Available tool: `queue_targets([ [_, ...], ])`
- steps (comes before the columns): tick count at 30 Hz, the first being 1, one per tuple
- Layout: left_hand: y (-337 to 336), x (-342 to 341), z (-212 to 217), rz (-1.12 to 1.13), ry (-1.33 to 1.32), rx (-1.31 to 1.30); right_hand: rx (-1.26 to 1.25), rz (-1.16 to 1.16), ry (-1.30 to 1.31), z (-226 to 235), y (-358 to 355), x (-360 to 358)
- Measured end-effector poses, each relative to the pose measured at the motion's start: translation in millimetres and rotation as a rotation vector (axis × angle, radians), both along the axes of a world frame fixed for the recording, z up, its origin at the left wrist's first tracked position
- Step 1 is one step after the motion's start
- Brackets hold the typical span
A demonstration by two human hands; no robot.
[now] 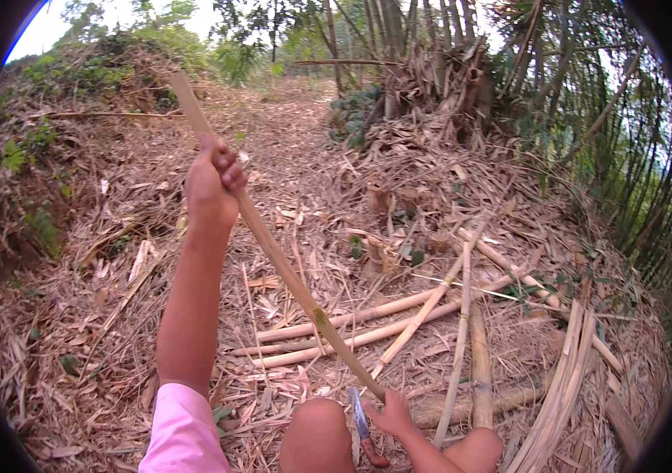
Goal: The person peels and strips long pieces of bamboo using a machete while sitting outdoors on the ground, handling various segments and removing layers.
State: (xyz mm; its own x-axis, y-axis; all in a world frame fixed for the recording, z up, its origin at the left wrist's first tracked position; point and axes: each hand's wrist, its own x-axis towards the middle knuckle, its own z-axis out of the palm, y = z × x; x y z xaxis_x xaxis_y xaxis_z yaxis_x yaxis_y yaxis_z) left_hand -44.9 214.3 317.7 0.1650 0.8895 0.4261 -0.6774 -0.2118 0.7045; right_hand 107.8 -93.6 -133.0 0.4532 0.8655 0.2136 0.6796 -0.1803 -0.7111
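Observation:
A long, flat bamboo strip (285,268) slants across the view from upper left down to lower middle, with a darker node partway along. My left hand (214,177) is raised, its fingers wrapped round the strip near the upper end. Low down, my right hand (393,414) grips the strip's bottom end beside my knees. Just left of that hand is a knife (358,410) with a curved metal blade and a brown handle. Neither hand appears to hold the knife; what supports it is unclear.
Cut bamboo poles (367,335) lie crossed on the leaf-littered ground ahead. Several split strips (560,386) rest at the right, near a thicker log (438,411). Bamboo stumps (379,256) stick up beyond the poles. A bamboo clump (430,87) stands at the back.

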Motion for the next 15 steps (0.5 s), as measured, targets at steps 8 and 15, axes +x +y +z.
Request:
queue_targets([
  [8, 33.2, 28.3, -24.0, 0.145, 0.375, 0.138, 0.273, -0.334, -0.223, 109.7, -40.9, 138.8],
  [15, -75.6, -25.1, -267.0, -0.184, 1.486, -0.216, 0.146, -0.816, -0.095, 141.7, -183.6, 177.2],
])
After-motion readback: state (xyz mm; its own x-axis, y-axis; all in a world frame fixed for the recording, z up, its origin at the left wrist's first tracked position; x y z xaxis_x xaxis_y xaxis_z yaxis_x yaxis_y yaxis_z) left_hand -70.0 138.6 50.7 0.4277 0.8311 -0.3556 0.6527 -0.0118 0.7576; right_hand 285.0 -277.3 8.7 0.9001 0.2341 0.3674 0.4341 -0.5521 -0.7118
